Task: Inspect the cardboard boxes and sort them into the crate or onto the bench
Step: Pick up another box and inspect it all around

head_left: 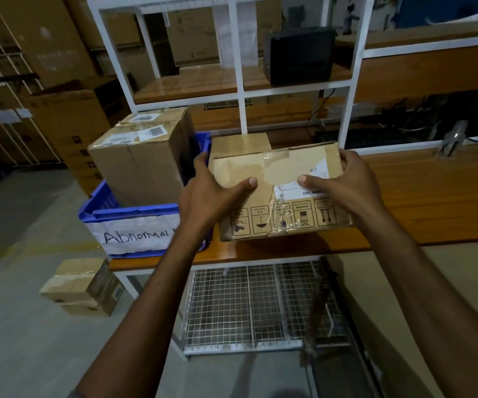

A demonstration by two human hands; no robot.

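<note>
We hold the flat brown cardboard box (280, 193) with torn tape over the orange wooden bench (421, 196), left hand (212, 193) at nine o'clock, right hand (344, 182) at three, fingers clamped on its ends. Looks light, creased, soft-walled; end grips suit. Blue plastic crate (134, 214) sits at nine o'clock.

"Abnormal" handwritten on the crate's paper label (134, 235); "WASHING MACHINE" on a background carton (227, 104).
</note>
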